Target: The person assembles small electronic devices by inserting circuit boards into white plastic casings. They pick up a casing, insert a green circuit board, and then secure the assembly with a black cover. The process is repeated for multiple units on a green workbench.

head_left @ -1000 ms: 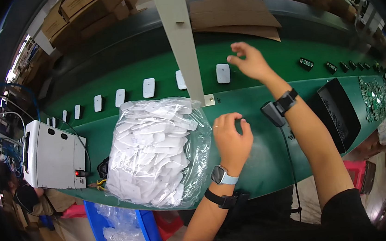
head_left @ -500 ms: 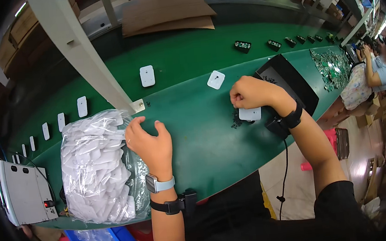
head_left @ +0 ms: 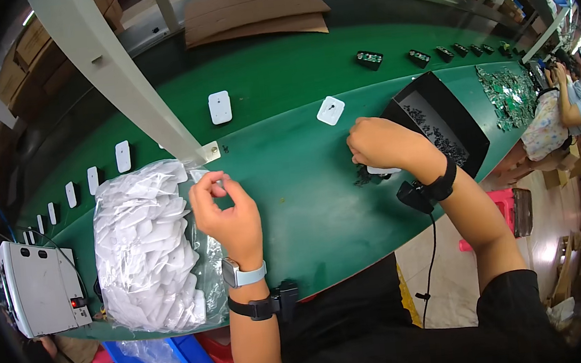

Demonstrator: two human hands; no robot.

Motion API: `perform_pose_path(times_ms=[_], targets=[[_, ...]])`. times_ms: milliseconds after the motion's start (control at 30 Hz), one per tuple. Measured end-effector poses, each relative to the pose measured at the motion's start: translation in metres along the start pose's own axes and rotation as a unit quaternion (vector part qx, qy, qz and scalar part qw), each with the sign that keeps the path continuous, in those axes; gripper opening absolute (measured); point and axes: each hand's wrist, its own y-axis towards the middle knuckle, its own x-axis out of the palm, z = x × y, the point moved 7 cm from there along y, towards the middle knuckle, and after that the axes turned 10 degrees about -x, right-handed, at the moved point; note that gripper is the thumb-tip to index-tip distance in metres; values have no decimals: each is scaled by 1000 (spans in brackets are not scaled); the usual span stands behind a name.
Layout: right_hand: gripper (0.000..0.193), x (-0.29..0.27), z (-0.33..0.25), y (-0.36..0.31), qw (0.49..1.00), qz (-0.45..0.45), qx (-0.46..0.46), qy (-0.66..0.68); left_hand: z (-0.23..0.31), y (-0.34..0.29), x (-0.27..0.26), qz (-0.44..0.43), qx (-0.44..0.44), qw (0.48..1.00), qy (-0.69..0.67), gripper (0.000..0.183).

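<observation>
Right hand: The right hand (head_left: 383,146) bends low over the bench (head_left: 314,207), fingertips turned under and out of sight; whether they are clamped on anything cannot be told.
White cover: A white cover (head_left: 383,170) lies mostly hidden beneath that hand, beside a scatter of small black parts (head_left: 362,176).
Crowding risk: With cover and parts so close, a brush of the fingers could scatter the parts or pick up more than one.
Left hand: The left hand (head_left: 225,205) hangs loosely curled beside the clear plastic bag (head_left: 214,269), a gap between thumb and fingers, nothing visible within.
Bag edge: Packed with white pieces (head_left: 146,244), the bag reaches the near side of the bench; a tug on its loose plastic could slide pieces out.
Second cover: A white plate (head_left: 330,110) with a dark part at its middle rests near the belt (head_left: 280,77); a sweeping right hand might knock it.
Black box: The open box (head_left: 464,109) stands tilted in view just beyond the right wrist, its wall a likely bump for a sideways swing.
Cable: A black cable (head_left: 430,266) drops past the near edge and could snag there.
Open room: The widest stretch of green surface runs between the hands; leftward, the pale post (head_left: 112,73) narrows the reach to the belt.
</observation>
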Motion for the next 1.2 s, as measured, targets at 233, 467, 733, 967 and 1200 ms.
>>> perform_pose_path(times_ms=[233, 467, 733, 967, 1200], targets=[[12, -36, -9, 7, 992, 88, -6, 90, -17, 2, 8, -11, -41, 998, 51, 27], [8, -54, -64, 59, 922, 245, -110, 278, -33, -2, 18, -77, -2, 957, 281, 41], [7, -23, -65, 67, 849, 359, -105, 374, -37, 0, 32, -190, -144, 971, -13, 32], [9, -27, -67, 58, 828, 419, -108, 357, -27, -28, 63, -376, -384, 715, -448, 40], [11, -30, -72, 53, 843, 464, -105, 251, -24, -31, 64, -386, -374, 731, -420, 43]])
